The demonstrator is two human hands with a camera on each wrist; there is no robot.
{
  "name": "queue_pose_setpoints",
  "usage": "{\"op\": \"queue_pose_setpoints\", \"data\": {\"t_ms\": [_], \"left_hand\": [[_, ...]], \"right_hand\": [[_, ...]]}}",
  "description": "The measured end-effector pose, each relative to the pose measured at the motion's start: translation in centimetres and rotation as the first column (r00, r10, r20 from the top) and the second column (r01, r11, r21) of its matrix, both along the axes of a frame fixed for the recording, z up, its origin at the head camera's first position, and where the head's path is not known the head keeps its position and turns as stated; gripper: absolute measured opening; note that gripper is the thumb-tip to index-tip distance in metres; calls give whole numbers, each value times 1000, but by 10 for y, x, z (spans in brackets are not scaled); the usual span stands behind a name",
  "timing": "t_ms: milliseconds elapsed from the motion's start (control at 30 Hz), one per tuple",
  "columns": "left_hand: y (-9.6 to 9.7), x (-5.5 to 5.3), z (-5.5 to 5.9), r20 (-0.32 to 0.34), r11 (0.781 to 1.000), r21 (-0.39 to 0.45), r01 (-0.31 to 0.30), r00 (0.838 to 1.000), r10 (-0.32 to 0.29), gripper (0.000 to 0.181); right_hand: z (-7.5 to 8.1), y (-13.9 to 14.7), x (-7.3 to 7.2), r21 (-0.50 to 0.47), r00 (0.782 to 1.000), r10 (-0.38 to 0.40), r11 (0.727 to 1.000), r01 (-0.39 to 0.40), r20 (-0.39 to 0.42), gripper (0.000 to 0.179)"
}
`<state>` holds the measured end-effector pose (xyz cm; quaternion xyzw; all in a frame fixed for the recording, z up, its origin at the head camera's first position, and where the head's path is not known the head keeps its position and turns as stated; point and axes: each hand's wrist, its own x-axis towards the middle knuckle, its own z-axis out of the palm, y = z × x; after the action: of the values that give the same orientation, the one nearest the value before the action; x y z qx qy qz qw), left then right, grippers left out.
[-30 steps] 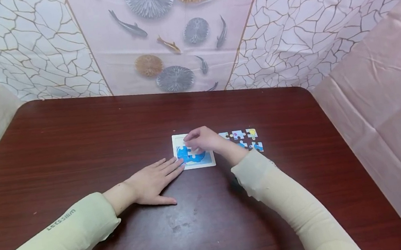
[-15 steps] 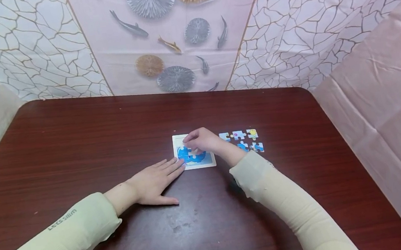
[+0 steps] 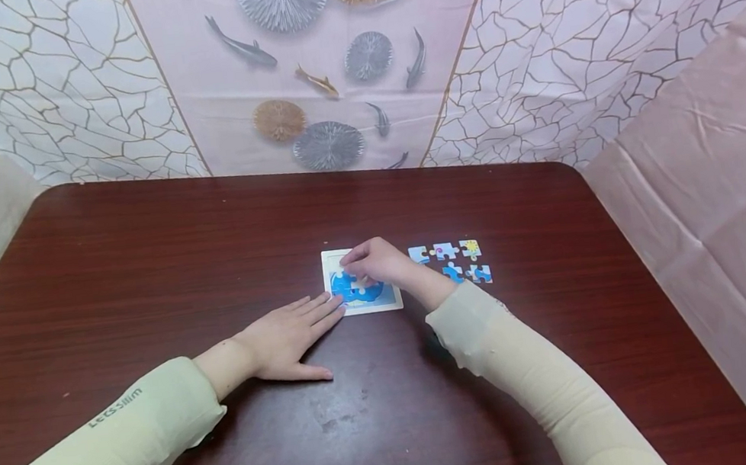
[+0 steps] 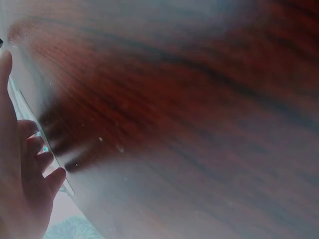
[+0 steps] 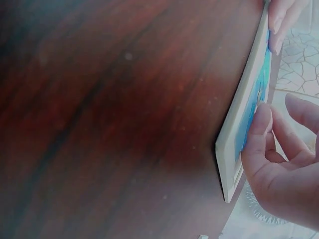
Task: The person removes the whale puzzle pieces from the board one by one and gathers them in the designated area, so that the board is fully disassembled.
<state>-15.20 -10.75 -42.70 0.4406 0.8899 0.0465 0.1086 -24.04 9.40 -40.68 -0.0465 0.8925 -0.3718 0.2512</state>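
A person's left hand (image 3: pixel 292 341) lies flat, fingers straight, fingertips on the near left edge of a white-framed puzzle board (image 3: pixel 371 310), partly filled with blue pieces (image 3: pixel 343 285), on the dark table (image 3: pixel 208 243). The right hand (image 3: pixel 383 260) bends over the board, fingers curved; whether it pinches a piece cannot be told. Right of it, five loose pieces (image 3: pixel 444 251) show.

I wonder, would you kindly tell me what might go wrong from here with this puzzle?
The right hand covers part of the puzzle board, so a misfit there might go unseen. The left hand touches the board only along its left side, so a push might turn it. The right sleeve is near loose pieces and might brush them.
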Motion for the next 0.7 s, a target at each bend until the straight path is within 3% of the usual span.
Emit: {"op": "queue_pose_setpoints", "data": {"t_ms": [700], "left_hand": [[-1, 0, 1, -8, 1000, 16, 4, 1000, -4, 87]], "right_hand": [[-2, -3, -3, -2, 1000, 17, 1000, -17, -11, 24]]}}
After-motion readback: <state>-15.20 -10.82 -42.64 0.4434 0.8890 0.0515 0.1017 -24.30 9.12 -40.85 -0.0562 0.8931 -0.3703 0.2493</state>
